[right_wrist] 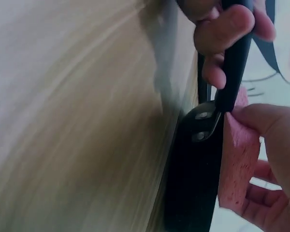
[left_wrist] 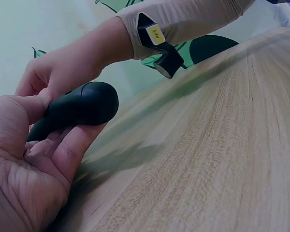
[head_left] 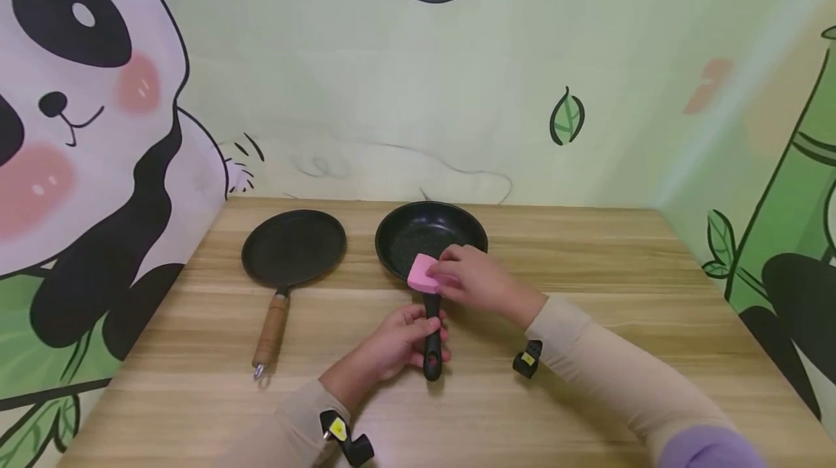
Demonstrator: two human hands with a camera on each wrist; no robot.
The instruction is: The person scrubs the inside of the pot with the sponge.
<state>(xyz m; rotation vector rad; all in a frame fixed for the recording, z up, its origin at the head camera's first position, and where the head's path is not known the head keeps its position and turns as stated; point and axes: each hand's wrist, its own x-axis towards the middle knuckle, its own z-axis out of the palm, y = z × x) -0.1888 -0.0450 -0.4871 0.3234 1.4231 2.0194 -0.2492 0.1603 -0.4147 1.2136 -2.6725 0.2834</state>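
Observation:
A black frying pan (head_left: 418, 225) stands on the wooden table, its black handle (head_left: 432, 348) pointing toward me. My left hand (head_left: 405, 341) grips that handle, thumb on top and fingers beneath, as the left wrist view also shows at the handle's end (left_wrist: 94, 104). In my right hand (head_left: 480, 279) is a pink sponge (head_left: 421, 273), pinched between thumb and fingers. The sponge (right_wrist: 237, 164) lies at the pan's near rim, where the handle joins; two rivets show there in the right wrist view. Part of the sponge is hidden by the right fingers.
A flat black griddle pan (head_left: 294, 247) with a wooden handle (head_left: 271, 334) lies to the left on the table (head_left: 588, 257). Behind the table rises a wall (head_left: 313, 54) painted with a panda and leaves. Each wrist wears a small black camera.

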